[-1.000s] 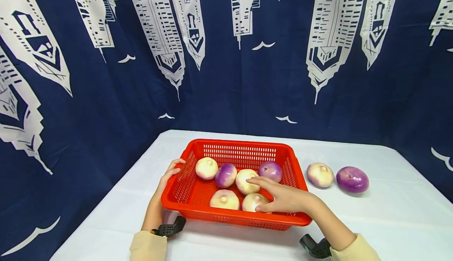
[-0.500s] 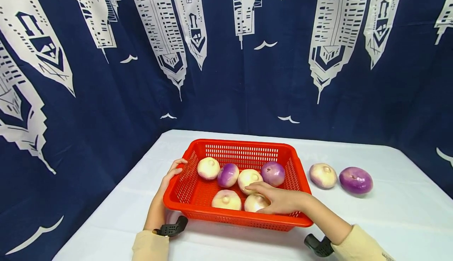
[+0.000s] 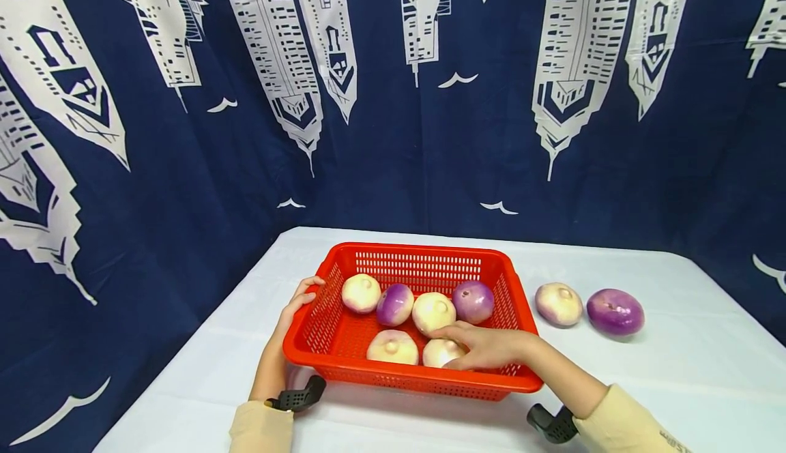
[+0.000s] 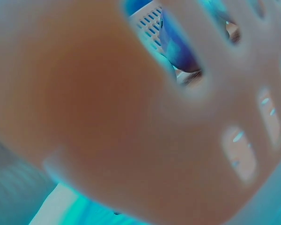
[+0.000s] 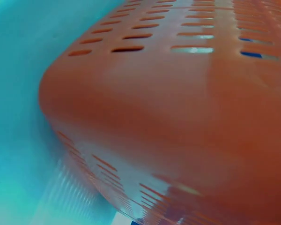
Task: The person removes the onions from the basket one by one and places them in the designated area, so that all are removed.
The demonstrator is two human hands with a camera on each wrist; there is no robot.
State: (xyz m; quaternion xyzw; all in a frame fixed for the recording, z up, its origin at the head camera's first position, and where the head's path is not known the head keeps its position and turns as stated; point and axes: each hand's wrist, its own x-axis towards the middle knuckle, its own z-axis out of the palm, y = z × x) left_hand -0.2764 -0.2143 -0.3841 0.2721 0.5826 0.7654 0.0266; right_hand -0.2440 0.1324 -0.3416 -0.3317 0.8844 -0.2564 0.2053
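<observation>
A red plastic basket (image 3: 417,370) with slotted walls stands on the white table, several purple-and-white turnips inside it. My left hand (image 3: 287,316) holds the basket's left rim, fingers over the edge. Reaching over the front right corner, my right hand (image 3: 488,347) has its fingers and thumb around the front right turnip (image 3: 440,353). Left of that one lies another pale turnip (image 3: 393,348), and a third turnip (image 3: 433,312) sits just behind. The slotted basket wall (image 5: 131,103) fills most of the right wrist view; the left wrist view is a close, blurred look at the basket wall (image 4: 210,112).
Outside the basket, to its right, a pale turnip (image 3: 558,304) and a purple turnip (image 3: 615,312) lie side by side on the white tabletop (image 3: 675,371). A navy cloth (image 3: 381,153) printed with white buildings hangs behind the table.
My right hand has come down onto the front right turnip, and its fingers have closed in around it. My left hand stays on the basket rim.
</observation>
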